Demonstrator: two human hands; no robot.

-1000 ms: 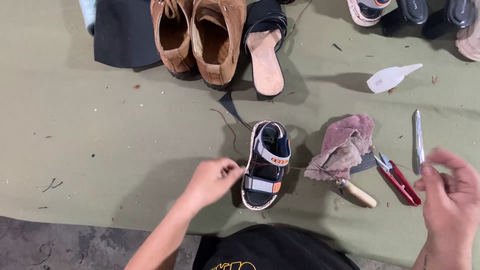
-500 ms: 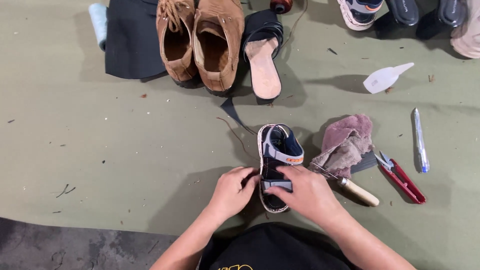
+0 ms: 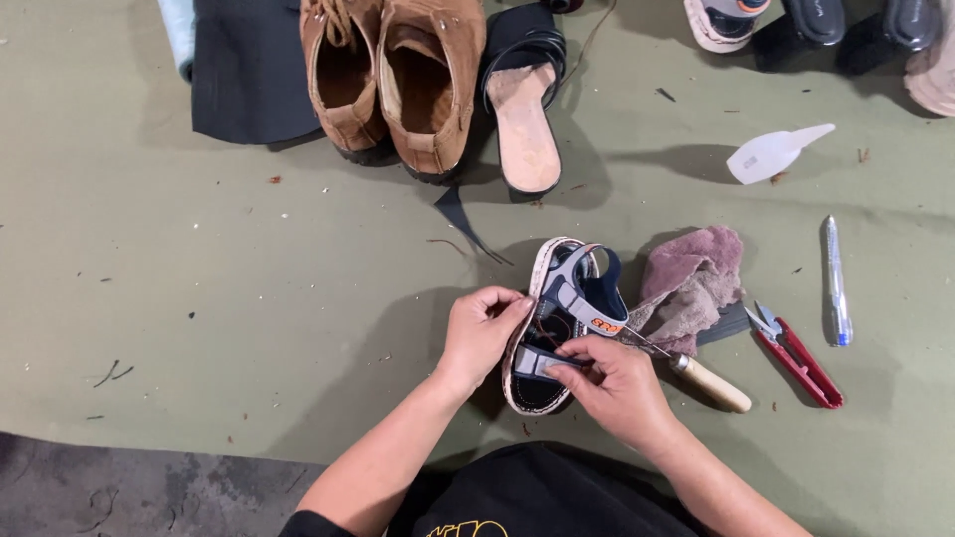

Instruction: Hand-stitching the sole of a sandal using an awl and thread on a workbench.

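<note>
A small dark blue and grey child's sandal with an orange patch is tilted on its side on the olive floor cloth. My left hand grips its left sole edge. My right hand pinches the sandal's rear grey strap near the heel. A thin thread runs across the sandal by my right fingers. A wooden-handled awl lies just right of my right hand.
A pink rag, red thread snips, a pen and a white squeeze bottle lie to the right. Two brown suede boots, a black sandal and dark fabric sit at the top.
My right hand came in from the far right onto the sandal. Both hands now hold it, and the sandal has been tipped up onto its side.
</note>
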